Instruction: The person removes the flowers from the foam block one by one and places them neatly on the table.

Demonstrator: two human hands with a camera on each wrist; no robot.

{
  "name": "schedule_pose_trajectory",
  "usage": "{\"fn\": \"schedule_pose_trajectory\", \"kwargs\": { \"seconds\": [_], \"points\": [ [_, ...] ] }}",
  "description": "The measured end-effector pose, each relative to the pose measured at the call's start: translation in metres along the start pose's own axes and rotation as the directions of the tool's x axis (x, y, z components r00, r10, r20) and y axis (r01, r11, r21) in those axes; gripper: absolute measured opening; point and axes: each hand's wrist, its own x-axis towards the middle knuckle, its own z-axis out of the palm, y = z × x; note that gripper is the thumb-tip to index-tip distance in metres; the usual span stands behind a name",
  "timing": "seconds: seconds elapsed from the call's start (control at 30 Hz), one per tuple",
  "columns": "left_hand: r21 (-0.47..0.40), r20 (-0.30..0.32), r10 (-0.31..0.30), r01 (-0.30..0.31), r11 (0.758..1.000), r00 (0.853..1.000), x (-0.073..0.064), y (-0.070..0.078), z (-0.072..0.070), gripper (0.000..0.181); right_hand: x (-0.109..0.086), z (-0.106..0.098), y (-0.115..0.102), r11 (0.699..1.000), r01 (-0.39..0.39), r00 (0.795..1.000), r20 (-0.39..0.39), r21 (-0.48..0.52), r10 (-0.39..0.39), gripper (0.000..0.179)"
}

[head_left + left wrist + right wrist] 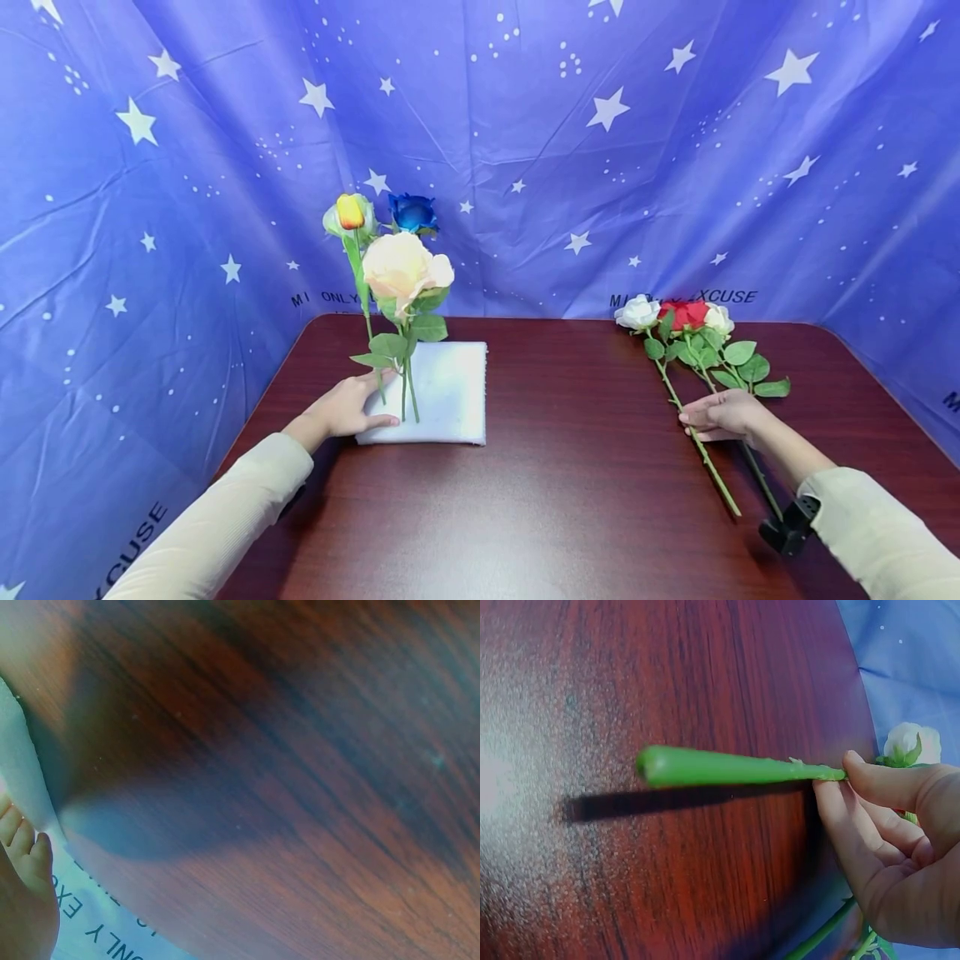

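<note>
My left hand [348, 406] rests on the left side of a white foam block [453, 392], the thumb extended across its top. Out of the block rise several artificial flowers: a large peach rose [397, 267], a blue rose [412, 213], a yellow-orange tulip [350, 212] and a pale rose [332, 220] behind it. At the right, my right hand [723, 414] pinches the green stem [720, 766] of a white rose [637, 312] between thumb and fingers. In the right wrist view the stem's cut end points toward the camera, its shadow on the table below.
A red rose [684, 315] and a cream rose [720, 320] lie beside the held one, their leaves partly overlapping. The dark reddish wooden table [555, 467] ends in front of a blue curtain [525, 125] printed with stars.
</note>
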Motion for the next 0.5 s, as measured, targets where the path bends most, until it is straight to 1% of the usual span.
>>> {"fn": "schedule_pose_trajectory", "kwargs": {
  "seconds": [0.17, 0.3, 0.4, 0.5],
  "points": [
    [0.004, 0.000, -0.003, 0.003, 1.000, 1.000, 0.0003, 0.0010, -0.0012, 0.085, 0.0008, -0.0034, 0.0018, 1.000, 0.015, 1.000, -0.016, 0.003, -0.015, 0.033],
    [-0.003, -0.001, -0.012, 0.012, 1.000, 1.000, 0.0002, 0.0018, -0.0016, 0.085, 0.0005, -0.0051, 0.0000, 0.999, 0.038, 0.998, -0.051, -0.002, -0.038, 0.036],
    [-0.008, 0.012, -0.023, 0.023, 1.000, 1.000, -0.0001, 0.0018, -0.0006, 0.086, 0.0002, -0.0052, -0.0021, 0.999, 0.044, 0.995, -0.084, -0.002, -0.045, 0.039],
    [-0.008, 0.017, -0.025, 0.025, 1.000, 1.000, 0.0002, 0.0007, 0.0003, 0.086, 0.0004, -0.0045, -0.0056, 0.998, 0.063, 0.993, -0.105, 0.002, -0.063, 0.037]
  ]
}}
